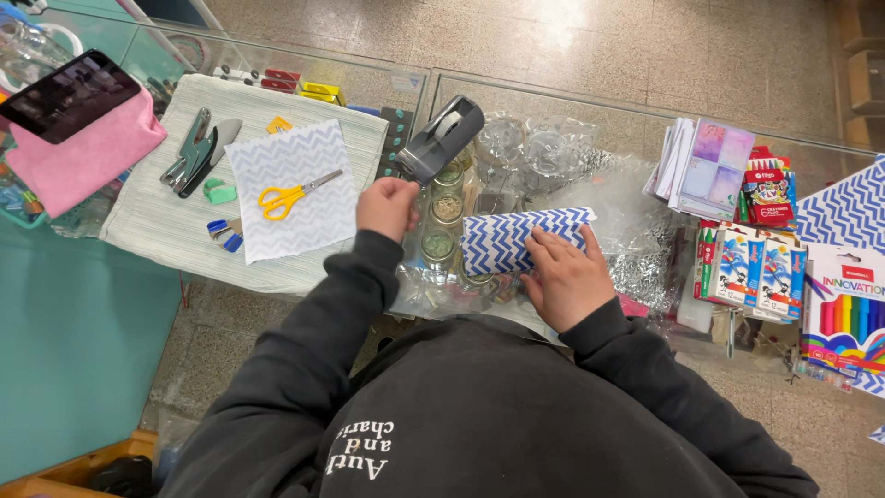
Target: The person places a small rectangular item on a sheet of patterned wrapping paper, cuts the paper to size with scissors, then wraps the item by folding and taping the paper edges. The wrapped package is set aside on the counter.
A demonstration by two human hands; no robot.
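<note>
My right hand [564, 275] lies flat on a small parcel wrapped in blue and white zigzag paper [513, 238] on the glass counter. Raised to the left of the parcel, my left hand [387, 205] has its fingers pinched together just below a dark grey tape dispenser [441, 138]; whether a strip of tape is between them I cannot tell. Yellow-handled scissors [288, 195] rest on a pale zigzag sheet [293, 189] further left, apart from both hands.
A striped cloth mat [157, 221] carries a stapler [192, 152], a green eraser and small clips. A phone [66, 94] lies on a pink cloth at far left. Marker and crayon boxes [843, 309] and paper stacks [705, 166] crowd the right. Crinkled clear wrap [636, 240] lies by the parcel.
</note>
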